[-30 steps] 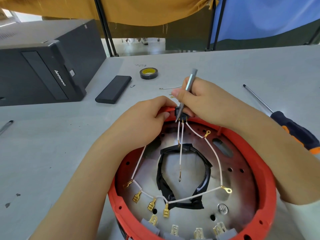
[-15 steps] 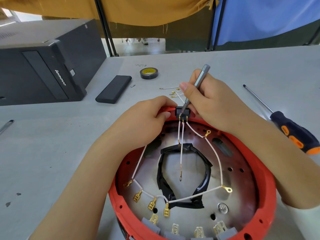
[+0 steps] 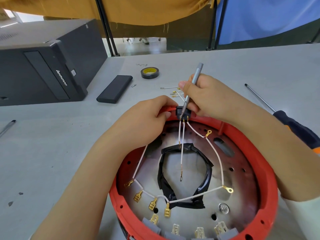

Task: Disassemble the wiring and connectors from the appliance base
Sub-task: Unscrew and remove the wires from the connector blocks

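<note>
Red appliance base [image 3: 270, 196] sits on the grey table [image 3: 60, 144], open side up, metal plate inside. All places below are relative to the base.

Black connector block [image 3: 183, 112] sits at the far rim of the base. Left hand [image 3: 145, 122] grips the far rim just left of the block, fingers curled over the red edge, thumb tip beside the block. Right hand [image 3: 209, 97] pinches a slim grey precision screwdriver [image 3: 192, 87] like a pen, tilted, tip down at the block's terminals; exact contact point too small to tell.

White wires [image 3: 214, 151] run from the block down into the base. One short lead hangs toward the centre with a free ring terminal [image 3: 181, 178]. Another runs along the right side to a ring terminal [image 3: 229, 189]. A chain of brass spade connectors [image 3: 152, 204] lies along the near-left inside of the base. Black taped loop [image 3: 181, 170] lies on the centre of the metal plate. Grey terminal blocks [image 3: 174, 232] line the near rim.

Beyond the far rim: loose removed wires [image 3: 170, 88] on the table, a roll of black tape [image 3: 150, 73], a black flat case [image 3: 114, 91]. Far left of the base: black computer tower [image 3: 43, 66]. Right of the base: big screwdriver with orange and dark handle [image 3: 294, 123], partly behind the right forearm.
</note>
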Motion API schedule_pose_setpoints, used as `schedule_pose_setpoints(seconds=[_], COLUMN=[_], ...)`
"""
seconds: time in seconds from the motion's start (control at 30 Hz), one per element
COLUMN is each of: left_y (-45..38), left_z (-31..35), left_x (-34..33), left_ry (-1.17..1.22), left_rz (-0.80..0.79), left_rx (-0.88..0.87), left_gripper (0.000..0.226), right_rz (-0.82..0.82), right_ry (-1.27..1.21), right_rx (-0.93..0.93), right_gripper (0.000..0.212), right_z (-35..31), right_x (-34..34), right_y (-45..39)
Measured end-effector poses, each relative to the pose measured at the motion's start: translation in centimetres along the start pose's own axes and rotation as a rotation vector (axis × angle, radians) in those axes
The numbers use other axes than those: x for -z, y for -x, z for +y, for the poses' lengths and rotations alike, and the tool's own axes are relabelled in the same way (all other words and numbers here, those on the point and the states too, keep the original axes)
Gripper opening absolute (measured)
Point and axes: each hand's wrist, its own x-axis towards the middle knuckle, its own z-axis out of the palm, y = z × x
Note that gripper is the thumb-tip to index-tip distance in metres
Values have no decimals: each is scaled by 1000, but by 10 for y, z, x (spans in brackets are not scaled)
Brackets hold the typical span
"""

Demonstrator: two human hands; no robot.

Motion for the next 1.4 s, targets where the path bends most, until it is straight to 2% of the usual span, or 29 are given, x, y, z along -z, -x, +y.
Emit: schedule_pose_setpoints(seconds=[0.2,0.47,1.07,1.4], left_y=[1,2,2,2], left_z=[0,1,1,1], left_x=[1,1,1,1], left_ry=[16,16,-5,1], left_rz=[-1,8,4,4], left_rx=[0,-15,-14,-8], left_gripper=[25,26,28,27], right_rz=[142,116,74,72], right_ry=[80,128,229,162], right_rx=[231,322,400,367], right_gripper=[30,28,28,26], right_z=[1,0,0,1], right_x=[-2,0,1,-1], right_y=[16,23,26,22])
